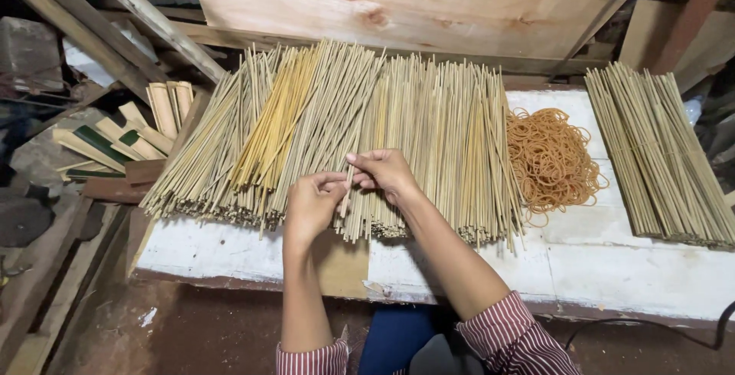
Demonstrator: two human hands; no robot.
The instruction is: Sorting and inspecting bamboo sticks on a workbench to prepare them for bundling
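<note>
We're seeing striped sleeves (505, 340) nearest. Left hand (310, 206) and right hand (387, 173) are both pinching one thin stick (346, 195) over the big stick pile (337, 130) on the white surface (612, 264). Rubber bands (551, 159) are lying just right of it.

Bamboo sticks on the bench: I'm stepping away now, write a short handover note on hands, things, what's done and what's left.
Left hand and right hand pinch one thin stick together over the loose stick pile.
Rubber bands lie heaped right of the pile on the white bench.
Done: one aligned bundle lies at far right.
Left: the big loose pile is unbundled.
</note>
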